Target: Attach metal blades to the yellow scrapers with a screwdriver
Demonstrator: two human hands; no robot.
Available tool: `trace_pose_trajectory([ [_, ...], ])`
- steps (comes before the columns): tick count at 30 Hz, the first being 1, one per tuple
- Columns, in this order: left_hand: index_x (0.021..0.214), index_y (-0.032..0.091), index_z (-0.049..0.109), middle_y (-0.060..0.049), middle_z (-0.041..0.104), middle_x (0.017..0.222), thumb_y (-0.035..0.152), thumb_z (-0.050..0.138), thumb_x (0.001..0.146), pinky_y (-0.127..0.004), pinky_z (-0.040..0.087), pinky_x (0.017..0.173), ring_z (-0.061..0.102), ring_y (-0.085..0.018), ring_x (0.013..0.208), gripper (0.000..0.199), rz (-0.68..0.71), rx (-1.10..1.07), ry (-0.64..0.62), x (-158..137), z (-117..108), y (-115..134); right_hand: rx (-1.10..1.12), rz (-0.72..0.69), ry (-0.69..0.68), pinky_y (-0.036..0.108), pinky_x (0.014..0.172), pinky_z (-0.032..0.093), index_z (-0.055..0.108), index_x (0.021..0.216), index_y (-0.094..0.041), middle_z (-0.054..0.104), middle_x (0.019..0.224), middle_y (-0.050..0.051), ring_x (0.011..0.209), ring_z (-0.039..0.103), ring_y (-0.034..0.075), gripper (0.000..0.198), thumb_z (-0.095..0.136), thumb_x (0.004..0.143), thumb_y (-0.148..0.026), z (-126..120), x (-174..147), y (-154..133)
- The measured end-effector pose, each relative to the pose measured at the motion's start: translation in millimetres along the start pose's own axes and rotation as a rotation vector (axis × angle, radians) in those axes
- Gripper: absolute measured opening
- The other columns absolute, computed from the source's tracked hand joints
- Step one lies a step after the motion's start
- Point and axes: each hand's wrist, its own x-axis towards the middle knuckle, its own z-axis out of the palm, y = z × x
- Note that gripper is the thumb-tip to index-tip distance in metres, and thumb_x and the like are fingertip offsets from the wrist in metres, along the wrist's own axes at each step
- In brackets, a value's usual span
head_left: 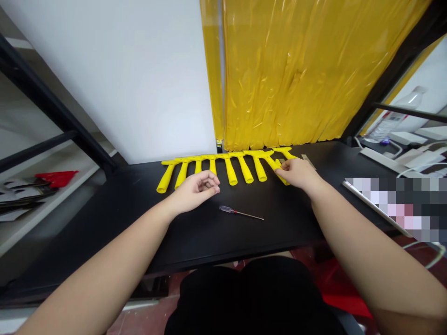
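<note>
Several yellow T-shaped plastic handles (231, 172) lie side by side in a row on the black table (195, 232), their hollow round ends toward me. My right hand (295, 172) is at the right end of the row, thumb and fingers closed on one yellow handle (272, 161); part of its grip is hidden. My left hand (199, 188) hovers in front of the row, fingers loosely curled and thumb apart, holding nothing; it covers part of a handle behind it. A screwdriver (240, 212) with a clear handle lies between my hands, nearer me.
A small flat metallic piece (308, 162) lies beyond my right hand. A white panel (139, 83) and yellow plastic sheeting (296, 74) stand behind the table. At right are a plastic bottle (396, 116), cables and a blurred-out flat object (401, 209). Black frame posts (56, 102) flank the table.
</note>
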Motion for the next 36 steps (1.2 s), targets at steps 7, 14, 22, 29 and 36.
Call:
trace_pose_trajectory([
  [7, 0.100, 0.017, 0.066, -0.002, 0.067, 0.086, 0.032, 0.073, 0.092, -0.028, 0.052, 0.075, 0.062, -0.012, 0.078, 0.019, -0.005, 0.088, -0.105, -2, 1, 2, -0.009, 0.009, 0.022, 0.039, 0.082, 0.055, 0.079, 0.083, -0.021, 0.079, 0.091, 0.012, 0.096, 0.074, 0.032, 0.027, 0.066, 0.089, -0.043, 9, 16, -3],
  [14, 0.099, 0.018, 0.067, 0.000, 0.065, 0.081, 0.032, 0.072, 0.093, -0.026, 0.050, 0.071, 0.059, -0.012, 0.074, 0.016, 0.016, 0.147, -0.126, -2, 0, 3, -0.007, 0.007, 0.084, 0.041, 0.087, 0.057, 0.080, 0.097, -0.020, 0.081, 0.099, 0.013, 0.101, 0.075, 0.033, 0.027, 0.068, 0.088, -0.042, 16, 24, -4],
  [22, 0.101, 0.018, 0.068, -0.002, 0.067, 0.083, 0.033, 0.070, 0.094, -0.027, 0.051, 0.073, 0.062, -0.014, 0.077, 0.017, 0.021, 0.174, -0.148, -1, -1, 4, -0.075, -0.005, 0.087, 0.042, 0.092, 0.055, 0.075, 0.108, -0.018, 0.077, 0.107, 0.015, 0.108, 0.072, 0.034, 0.033, 0.069, 0.090, -0.044, 20, 23, -6],
  [29, 0.101, 0.018, 0.068, -0.001, 0.066, 0.082, 0.034, 0.069, 0.095, -0.026, 0.051, 0.072, 0.062, -0.013, 0.075, 0.017, 0.027, 0.217, -0.164, -2, -1, 6, -0.103, 0.011, 0.231, 0.049, 0.099, 0.053, 0.078, 0.115, -0.019, 0.066, 0.127, 0.021, 0.121, 0.064, 0.042, 0.048, 0.062, 0.092, -0.057, 8, 29, 8],
  [36, 0.102, 0.018, 0.068, -0.002, 0.068, 0.082, 0.034, 0.067, 0.096, -0.027, 0.051, 0.072, 0.062, -0.013, 0.075, 0.017, 0.022, 0.244, -0.167, -2, -2, 6, -0.113, 0.095, 0.110, 0.045, 0.093, 0.055, 0.076, 0.125, -0.023, 0.075, 0.122, 0.014, 0.113, 0.069, 0.036, 0.047, 0.070, 0.082, -0.040, 6, 59, 54],
])
